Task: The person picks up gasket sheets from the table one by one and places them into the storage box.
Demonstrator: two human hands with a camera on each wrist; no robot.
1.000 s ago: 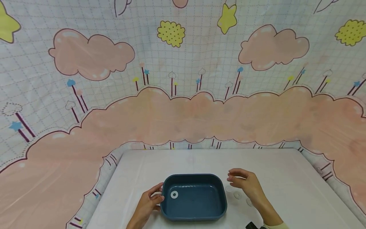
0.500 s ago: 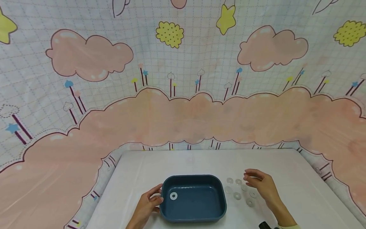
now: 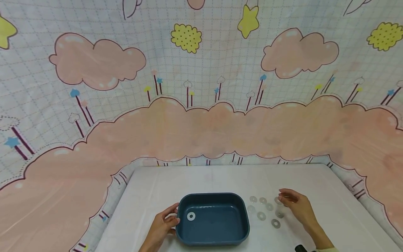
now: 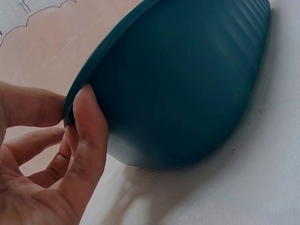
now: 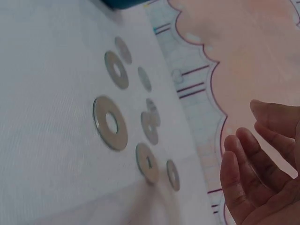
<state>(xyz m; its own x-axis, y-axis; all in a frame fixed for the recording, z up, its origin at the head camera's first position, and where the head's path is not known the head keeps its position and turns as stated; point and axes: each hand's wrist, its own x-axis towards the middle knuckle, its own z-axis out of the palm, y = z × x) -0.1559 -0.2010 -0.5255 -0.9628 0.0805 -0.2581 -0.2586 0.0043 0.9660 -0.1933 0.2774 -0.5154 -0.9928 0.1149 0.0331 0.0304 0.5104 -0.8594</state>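
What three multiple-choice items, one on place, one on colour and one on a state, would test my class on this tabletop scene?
1. Where does the one washer in the tub lie?
A. near its left end
B. near its right end
C. in the middle

2. What colour is the tub?
A. yellow
B. dark blue
C. pink

3. What is the left hand doing?
A. lying flat on the table
B. pinching a washer
C. holding the tub's rim

Answers: 1 A, it sits beside the held end. 2 B, plain in both views. 3 C, thumb and fingers clasp the rim.
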